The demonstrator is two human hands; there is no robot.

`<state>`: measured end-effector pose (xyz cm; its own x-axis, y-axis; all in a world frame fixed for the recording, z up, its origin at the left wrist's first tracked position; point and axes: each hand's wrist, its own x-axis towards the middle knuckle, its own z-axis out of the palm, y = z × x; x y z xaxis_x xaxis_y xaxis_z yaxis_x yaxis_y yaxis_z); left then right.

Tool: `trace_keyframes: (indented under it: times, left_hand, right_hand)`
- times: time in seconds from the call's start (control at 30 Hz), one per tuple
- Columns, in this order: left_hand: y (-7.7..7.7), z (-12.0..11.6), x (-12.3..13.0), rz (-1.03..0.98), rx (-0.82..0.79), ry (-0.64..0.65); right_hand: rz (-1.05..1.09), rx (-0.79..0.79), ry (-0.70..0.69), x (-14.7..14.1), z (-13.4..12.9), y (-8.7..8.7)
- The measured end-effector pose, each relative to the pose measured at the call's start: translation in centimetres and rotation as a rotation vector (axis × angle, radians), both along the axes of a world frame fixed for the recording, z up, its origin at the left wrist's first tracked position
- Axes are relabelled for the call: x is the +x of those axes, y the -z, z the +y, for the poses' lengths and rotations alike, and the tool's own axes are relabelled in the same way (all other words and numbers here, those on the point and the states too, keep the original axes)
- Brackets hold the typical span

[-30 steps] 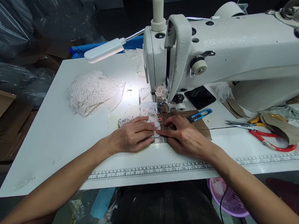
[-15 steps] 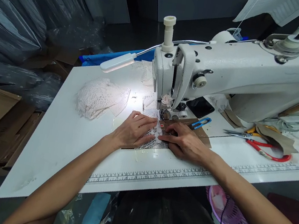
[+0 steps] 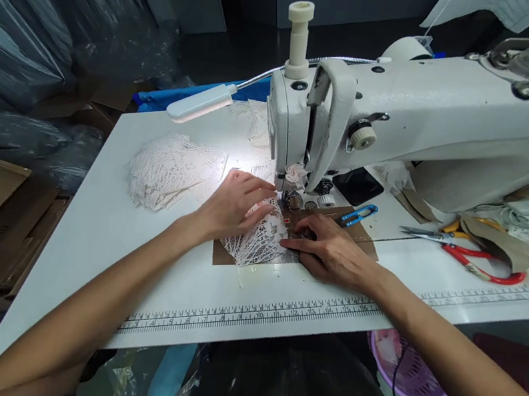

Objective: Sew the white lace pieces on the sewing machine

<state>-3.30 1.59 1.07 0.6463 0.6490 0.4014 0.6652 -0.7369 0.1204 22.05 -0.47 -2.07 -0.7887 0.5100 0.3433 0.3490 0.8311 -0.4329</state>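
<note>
My left hand (image 3: 237,205) lies with its fingers spread over the upper left of a white lace piece (image 3: 260,241). The fingertips are close to the needle area of a white sewing machine (image 3: 291,121). Part of the lace is hidden beneath that hand. My right hand (image 3: 332,248) rests to the right, some fingers bent and one stretched out so its tip touches the lace's right edge. Brown board (image 3: 224,255) lies under the lace and the right hand. Blue thread snips (image 3: 359,215) lie just beyond the right hand.
A pile of white lace pieces (image 3: 167,172) lies left on the white table (image 3: 78,248). A lamp (image 3: 202,103) shines over it. Behind the snips is a black phone (image 3: 358,185). Red-handled scissors (image 3: 484,265) lie right. A purple basket (image 3: 417,379) stands below the table edge.
My left hand has slid up and slightly left, uncovering more of the lace. My right hand stays nearly in place. The camera view has shifted a little.
</note>
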Motion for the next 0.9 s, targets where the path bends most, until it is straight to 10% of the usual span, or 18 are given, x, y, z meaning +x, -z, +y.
trace_keyframes:
  times: [0.47,0.9]
  left_hand:
    - [-1.0,1.6,0.4,-0.255,-0.787,0.050]
    - [-0.1,-1.2,1.4,0.115,0.163,-0.040]
  right_hand:
    - [0.014,0.023,-0.006,0.0,0.1,0.0]
    - [0.025,-0.021,-0.010,0.1,0.3,0.2]
